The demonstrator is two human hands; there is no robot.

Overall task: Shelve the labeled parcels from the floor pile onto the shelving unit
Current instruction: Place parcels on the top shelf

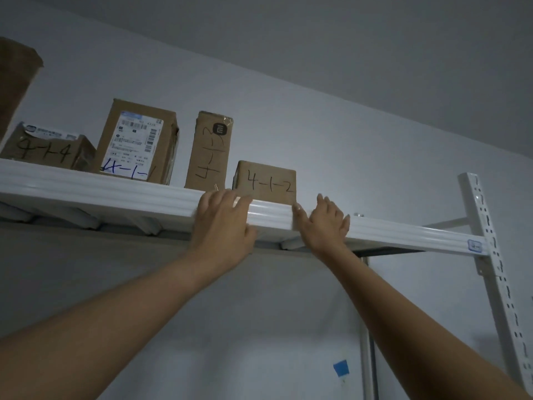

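The box marked "4-1-2" (266, 181) sits on the top shelf (115, 194), just above and between the grips. Both the left grip (225, 223) and the right grip (326, 223) are open, with loose fingers against the shelf's front edge. Left of the left grip stand the box "4-1-3" (208, 151) with an "mi" logo, the box "4-1-1" (135, 142) with a shipping label, and the box "4-1-4" (49, 153).
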